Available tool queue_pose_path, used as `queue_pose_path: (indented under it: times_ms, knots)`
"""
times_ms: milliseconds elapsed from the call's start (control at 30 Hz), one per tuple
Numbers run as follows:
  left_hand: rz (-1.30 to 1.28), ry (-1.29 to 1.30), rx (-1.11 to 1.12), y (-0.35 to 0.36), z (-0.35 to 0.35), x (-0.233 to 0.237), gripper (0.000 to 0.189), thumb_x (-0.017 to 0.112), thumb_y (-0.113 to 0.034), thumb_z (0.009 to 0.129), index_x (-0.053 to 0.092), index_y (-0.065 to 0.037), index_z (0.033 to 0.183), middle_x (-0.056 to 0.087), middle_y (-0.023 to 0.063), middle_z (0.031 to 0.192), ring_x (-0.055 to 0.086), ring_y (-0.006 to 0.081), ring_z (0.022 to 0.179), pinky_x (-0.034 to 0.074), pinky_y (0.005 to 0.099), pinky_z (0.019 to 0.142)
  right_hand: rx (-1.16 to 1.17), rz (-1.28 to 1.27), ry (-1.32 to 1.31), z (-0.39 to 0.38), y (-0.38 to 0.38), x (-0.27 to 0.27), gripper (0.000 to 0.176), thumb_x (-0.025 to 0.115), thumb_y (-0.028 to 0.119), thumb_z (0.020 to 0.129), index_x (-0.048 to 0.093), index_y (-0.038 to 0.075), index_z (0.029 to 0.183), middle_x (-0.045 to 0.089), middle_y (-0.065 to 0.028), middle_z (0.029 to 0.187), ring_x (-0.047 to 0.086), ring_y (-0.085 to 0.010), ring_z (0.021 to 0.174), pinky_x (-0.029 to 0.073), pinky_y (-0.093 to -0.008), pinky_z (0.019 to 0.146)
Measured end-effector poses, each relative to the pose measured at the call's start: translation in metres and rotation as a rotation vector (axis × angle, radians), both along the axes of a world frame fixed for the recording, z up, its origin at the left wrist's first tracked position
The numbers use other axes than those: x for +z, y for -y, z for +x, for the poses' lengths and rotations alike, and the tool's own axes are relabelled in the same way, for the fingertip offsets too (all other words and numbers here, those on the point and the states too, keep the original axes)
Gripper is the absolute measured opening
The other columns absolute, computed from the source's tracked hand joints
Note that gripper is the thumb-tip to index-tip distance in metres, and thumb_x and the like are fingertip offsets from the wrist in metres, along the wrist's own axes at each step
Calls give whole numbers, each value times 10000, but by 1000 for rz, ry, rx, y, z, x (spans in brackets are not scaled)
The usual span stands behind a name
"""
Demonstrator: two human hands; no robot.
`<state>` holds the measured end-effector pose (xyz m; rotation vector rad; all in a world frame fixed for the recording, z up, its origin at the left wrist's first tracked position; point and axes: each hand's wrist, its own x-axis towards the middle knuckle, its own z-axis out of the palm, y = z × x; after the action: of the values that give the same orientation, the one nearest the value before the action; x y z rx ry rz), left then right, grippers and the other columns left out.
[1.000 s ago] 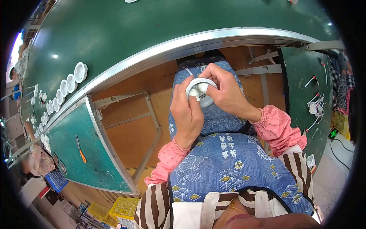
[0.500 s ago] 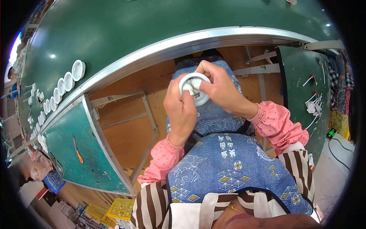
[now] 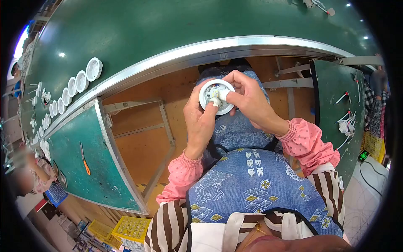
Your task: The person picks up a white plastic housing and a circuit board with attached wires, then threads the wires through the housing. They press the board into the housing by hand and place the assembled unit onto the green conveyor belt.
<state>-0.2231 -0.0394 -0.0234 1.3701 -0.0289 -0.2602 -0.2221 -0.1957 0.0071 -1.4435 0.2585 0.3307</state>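
Note:
Between my two hands, above my lap, is a round white lamp housing, its open side facing up toward me. A small pale circuit board shows inside it. My left hand wraps the housing's left side, its thumb reaching in over the rim. From the right, my right hand grips the rim, and its thumb presses inside near the board. Both thumbs wear white finger covers. The fingers beneath the housing are partly hidden.
A row of similar white housings lines the green bench's left edge. Orange-handled tweezers or a similar tool lie on the left side table. Wired white parts rest at right. Another person sits far left.
Both thumbs have shifted inside the housing, and more of the circuit board shows. The housing has moved slightly right. The whole view has shifted a little.

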Motion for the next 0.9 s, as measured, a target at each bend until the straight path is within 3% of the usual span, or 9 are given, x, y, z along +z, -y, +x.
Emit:
queue_pose_path:
  times_ms: [200, 500, 700, 800, 900]
  knots:
    - [23, 31, 21, -3, -4, -2, 385, 539, 11, 886, 614, 30, 1264, 657, 96, 1151, 636, 157, 1039, 518, 290, 895, 8, -70, 39, -3, -2, 3, 213, 584, 44, 891, 605, -20, 1094, 677, -76, 960, 650, -93, 782, 534, -233, 525]
    - [235, 169, 161, 10, -10, 1, 248, 546, -11, 901, 706, 14, 1089, 661, 113, 985, 643, 194, 905, 505, 304, 785, -15, -239, 265, -12, -4, -18, 121, 592, 22, 879, 595, -24, 990, 653, -67, 846, 609, -112, 761, 479, -294, 656]
    - [220, 151, 211, 18, -19, 9, 255, 529, -7, 886, 705, 16, 1069, 673, 120, 960, 643, 195, 889, 502, 300, 777, -156, -278, 376, -26, -16, -16, 78, 598, 5, 874, 581, -11, 949, 636, -50, 809, 594, -103, 724, 465, -295, 615]
    - [156, 44, 205, 20, -12, -16, 249, 509, -10, 885, 701, 22, 1041, 685, 130, 954, 648, 199, 897, 506, 305, 795, -63, -384, 284, -23, -11, -33, 94, 569, -30, 909, 561, -7, 1000, 619, -33, 903, 588, -65, 853, 479, -238, 701]
    - [186, 90, 147, 13, -5, -11, 247, 508, -16, 887, 684, 27, 1055, 686, 134, 999, 652, 205, 920, 511, 320, 824, -138, -121, 284, -18, -17, -31, 87, 581, -16, 906, 565, -4, 990, 622, -22, 881, 577, -53, 823, 477, -234, 696]
